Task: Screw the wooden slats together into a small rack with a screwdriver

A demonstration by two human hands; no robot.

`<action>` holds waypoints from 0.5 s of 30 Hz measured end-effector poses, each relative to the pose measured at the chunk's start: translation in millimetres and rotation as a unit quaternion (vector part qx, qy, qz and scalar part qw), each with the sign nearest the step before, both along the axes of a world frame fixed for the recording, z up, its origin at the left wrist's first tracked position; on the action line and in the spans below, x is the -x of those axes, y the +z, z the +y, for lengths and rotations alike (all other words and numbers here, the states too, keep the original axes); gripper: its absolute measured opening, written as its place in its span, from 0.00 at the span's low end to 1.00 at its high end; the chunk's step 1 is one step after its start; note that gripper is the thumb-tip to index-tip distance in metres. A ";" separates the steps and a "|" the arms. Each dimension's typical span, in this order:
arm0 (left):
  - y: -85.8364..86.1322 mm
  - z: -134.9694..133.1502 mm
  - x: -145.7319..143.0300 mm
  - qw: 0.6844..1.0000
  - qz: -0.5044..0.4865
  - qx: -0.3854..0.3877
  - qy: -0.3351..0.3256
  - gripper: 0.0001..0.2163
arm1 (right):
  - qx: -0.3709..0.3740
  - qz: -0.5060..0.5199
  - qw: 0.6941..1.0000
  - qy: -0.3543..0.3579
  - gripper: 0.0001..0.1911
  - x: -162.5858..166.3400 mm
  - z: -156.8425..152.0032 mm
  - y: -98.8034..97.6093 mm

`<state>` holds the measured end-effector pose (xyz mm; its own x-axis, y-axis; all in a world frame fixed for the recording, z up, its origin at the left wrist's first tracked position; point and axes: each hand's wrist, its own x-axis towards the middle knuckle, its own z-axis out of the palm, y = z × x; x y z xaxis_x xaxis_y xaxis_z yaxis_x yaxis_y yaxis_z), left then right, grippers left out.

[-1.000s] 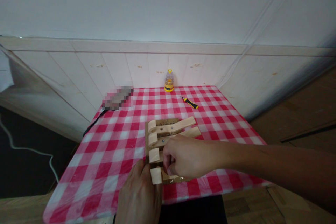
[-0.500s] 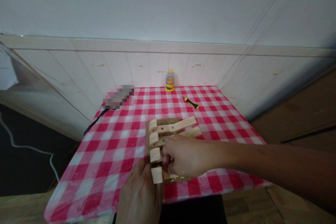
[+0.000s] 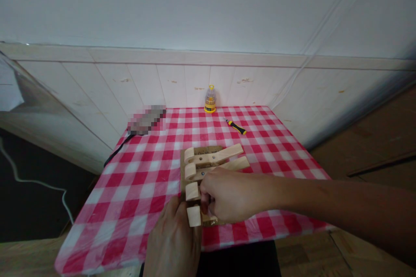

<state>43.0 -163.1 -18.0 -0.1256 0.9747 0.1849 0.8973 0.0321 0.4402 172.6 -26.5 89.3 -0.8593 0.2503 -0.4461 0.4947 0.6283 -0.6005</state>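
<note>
A wooden assembly (image 3: 208, 161) of several pale slats screwed onto a brown board lies near the front of the red-and-white checked table (image 3: 143, 181). My left hand (image 3: 173, 242) rests against the board's front left corner, next to the nearest slat end (image 3: 193, 216); its fingers are curled down out of sight. My right hand (image 3: 227, 194) comes in from the right and is closed in a pinch over the lower slats, the fingertips pressed together on something I cannot make out.
A small yellow-and-black screwdriver (image 3: 236, 127) lies at the back right of the table. A clear bit holder with a yellow base (image 3: 209, 99) stands by the wall. A blurred grey object (image 3: 146, 120) with a black cable sits at the back left.
My right hand has shifted very slightly left and down over the slats. The left hand and the wooden assembly stay put.
</note>
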 end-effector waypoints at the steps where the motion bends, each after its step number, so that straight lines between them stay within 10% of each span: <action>1: 0.1 0.0 0.1 1.000 0.000 0.001 -0.003 0.13 | -0.007 0.004 1.000 0.001 0.07 0.3 -1.1 0.8; 15: -0.7 -1.8 2.5 1.000 -0.003 0.000 -0.021 0.13 | -0.018 -0.030 0.999 -0.007 0.06 3.5 -0.7 5.4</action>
<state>40.5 -164.8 -18.7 -0.0859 0.9791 0.1845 0.8950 -0.0055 0.4460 169.1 -27.2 94.7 -0.8273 0.2786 -0.4878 0.5383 0.6413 -0.5467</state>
